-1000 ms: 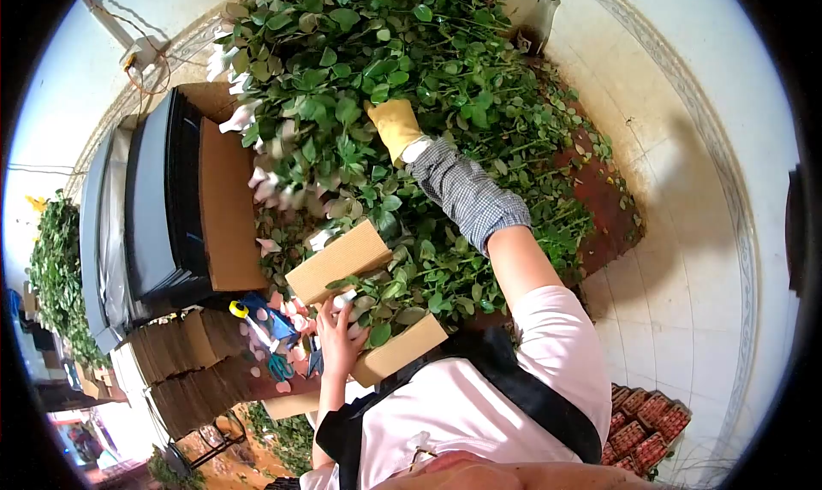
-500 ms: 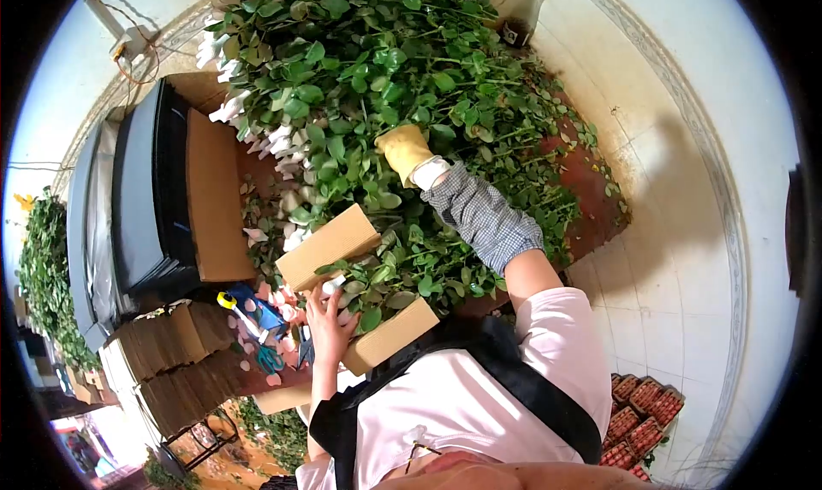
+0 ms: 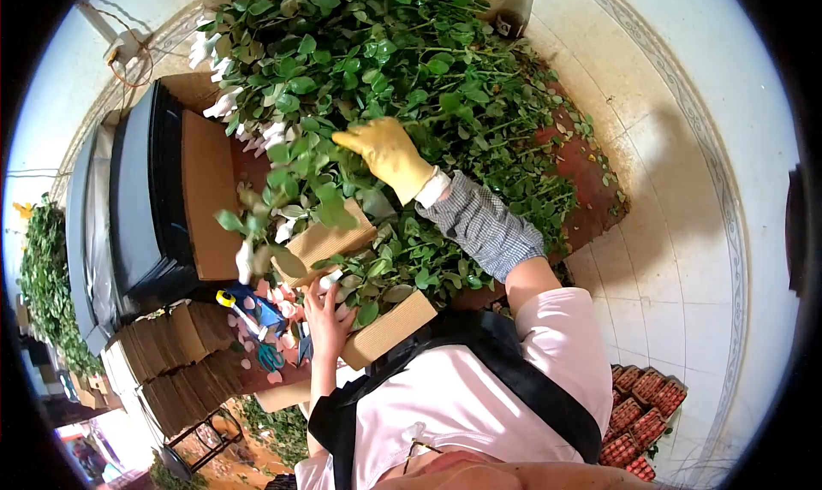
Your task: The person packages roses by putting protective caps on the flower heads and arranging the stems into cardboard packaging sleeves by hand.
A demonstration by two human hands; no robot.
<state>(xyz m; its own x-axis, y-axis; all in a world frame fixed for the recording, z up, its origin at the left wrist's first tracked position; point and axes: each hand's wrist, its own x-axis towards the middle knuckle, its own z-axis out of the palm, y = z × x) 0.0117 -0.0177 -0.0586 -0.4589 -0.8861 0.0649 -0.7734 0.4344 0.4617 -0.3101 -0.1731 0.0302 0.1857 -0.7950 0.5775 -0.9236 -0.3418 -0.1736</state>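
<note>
My right hand (image 3: 390,156), in a yellow glove, is closed over a leafy rose stem (image 3: 330,206) above the pile. The stem's white-sleeved bud (image 3: 245,261) hangs at the lower left, beside a cardboard piece. My bare left hand (image 3: 327,320) curls around white-sleeved rose heads (image 3: 330,279) between two upright cardboard walls (image 3: 390,332). Leafy stems (image 3: 385,272) lie between those walls, running to the right. The big heap of roses (image 3: 368,71) fills the table beyond, white-sleeved buds on its left side. Leaves partly cover the grip of the right hand.
Stacked dark sheets and cardboard (image 3: 150,190) stand at the left, above folded brown cardboard (image 3: 171,362). A yellow-and-white cutter (image 3: 240,312) and teal scissors (image 3: 270,356) lie among pink petals. A glass vase (image 3: 515,11) stands at the back; red-patterned bundles (image 3: 638,417) sit lower right.
My right hand has moved left and slightly up from the heap, lifting a rose whose bud swings out to the lower left. My left hand stays on the rose heads between the cardboard walls.
</note>
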